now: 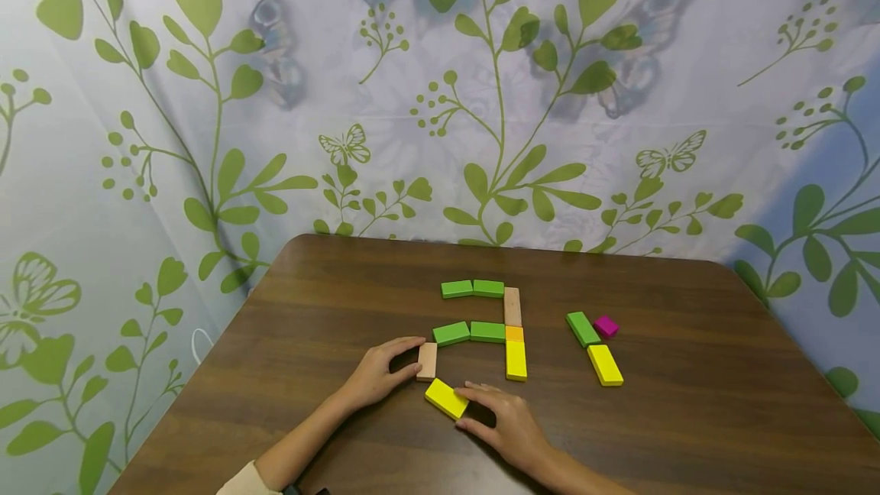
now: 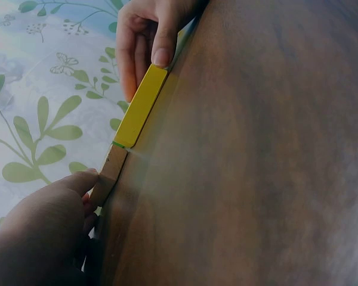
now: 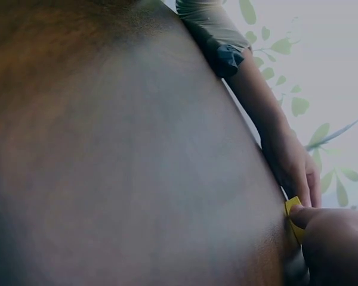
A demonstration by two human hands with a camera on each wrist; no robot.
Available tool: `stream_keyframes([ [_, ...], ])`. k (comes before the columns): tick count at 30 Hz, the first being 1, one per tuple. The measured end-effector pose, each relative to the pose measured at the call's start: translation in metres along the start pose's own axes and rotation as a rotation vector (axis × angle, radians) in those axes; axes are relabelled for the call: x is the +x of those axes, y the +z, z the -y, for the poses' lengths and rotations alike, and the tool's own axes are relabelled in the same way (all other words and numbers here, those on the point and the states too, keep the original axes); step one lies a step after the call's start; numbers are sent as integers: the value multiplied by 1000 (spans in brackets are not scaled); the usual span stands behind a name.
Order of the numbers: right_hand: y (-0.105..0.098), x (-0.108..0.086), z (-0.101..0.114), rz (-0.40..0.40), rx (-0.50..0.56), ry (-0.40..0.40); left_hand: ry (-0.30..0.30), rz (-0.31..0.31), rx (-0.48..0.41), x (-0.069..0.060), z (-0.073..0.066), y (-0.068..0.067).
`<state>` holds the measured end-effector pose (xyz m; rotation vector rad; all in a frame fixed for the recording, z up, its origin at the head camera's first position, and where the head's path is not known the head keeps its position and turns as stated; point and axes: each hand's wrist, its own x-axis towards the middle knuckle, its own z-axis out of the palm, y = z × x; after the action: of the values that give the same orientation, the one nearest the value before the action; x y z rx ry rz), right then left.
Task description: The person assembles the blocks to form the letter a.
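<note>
In the head view, my left hand (image 1: pixel 376 373) holds a plain wooden block (image 1: pixel 427 362) at its left side, index finger near the far end and thumb near the close end. A yellow block (image 1: pixel 446 399) lies slantwise just in front of it, its right end pinched between the thumb and fingers of my right hand (image 1: pixel 507 426). Seen in the left wrist view, the yellow block (image 2: pixel 142 106) and the wooden block (image 2: pixel 109 173) sit end to end, almost touching. From the right wrist, a sliver of the yellow block (image 3: pixel 293 204) shows beside my thumb; the rest is hidden.
Behind my hands, green blocks (image 1: pixel 451 334) form two rows, joined on the right by a wooden block (image 1: pixel 512 306), an orange piece (image 1: pixel 514 334) and a yellow block (image 1: pixel 516 360). Farther right lie a green block (image 1: pixel 583 329), a magenta block (image 1: pixel 606 326) and another yellow block (image 1: pixel 605 365).
</note>
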<state>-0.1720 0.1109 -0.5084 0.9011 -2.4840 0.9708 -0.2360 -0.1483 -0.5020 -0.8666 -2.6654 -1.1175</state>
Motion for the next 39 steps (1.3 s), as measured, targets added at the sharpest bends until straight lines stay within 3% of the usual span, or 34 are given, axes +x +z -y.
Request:
stream_keyframes([
  [19, -2, 0, 2, 55, -50, 42, -11, 9, -18, -1, -3, -2],
  [39, -3, 1, 2, 49, -51, 46, 3, 12, -12, 0, -2, -2],
])
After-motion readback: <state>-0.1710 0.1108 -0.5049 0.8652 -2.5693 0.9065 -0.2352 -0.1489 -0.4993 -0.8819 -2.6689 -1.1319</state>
